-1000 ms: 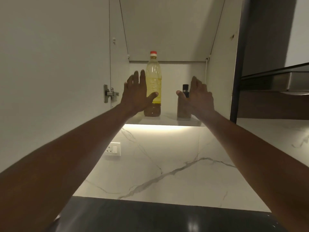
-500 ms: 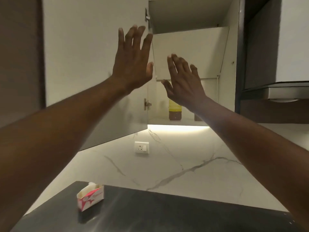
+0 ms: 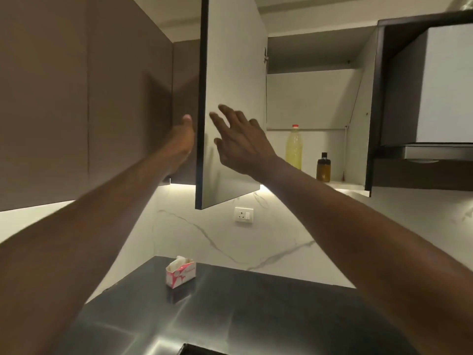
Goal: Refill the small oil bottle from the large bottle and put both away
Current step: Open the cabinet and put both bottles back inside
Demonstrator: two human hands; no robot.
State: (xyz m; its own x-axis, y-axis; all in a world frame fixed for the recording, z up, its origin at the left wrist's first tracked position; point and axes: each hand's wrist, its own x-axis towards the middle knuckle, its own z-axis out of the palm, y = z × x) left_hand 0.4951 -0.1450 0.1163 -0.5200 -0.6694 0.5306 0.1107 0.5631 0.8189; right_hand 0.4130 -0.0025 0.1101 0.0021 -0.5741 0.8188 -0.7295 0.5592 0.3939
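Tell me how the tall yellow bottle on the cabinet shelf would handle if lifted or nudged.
The tall bottle looks nearly full of pale oil, so probably heavy for its size. Tall and narrow, it may tip if nudged near the red cap. Its wall looks like plastic, so it likely flexes slightly when gripped.

Left hand [image 3: 183, 139] now outside cabinet door [image 3: 235, 85]

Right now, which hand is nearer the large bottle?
Right. The right hand is in front of the door's inner face, left of the large bottle; the left hand is farther left, beyond the door's edge.
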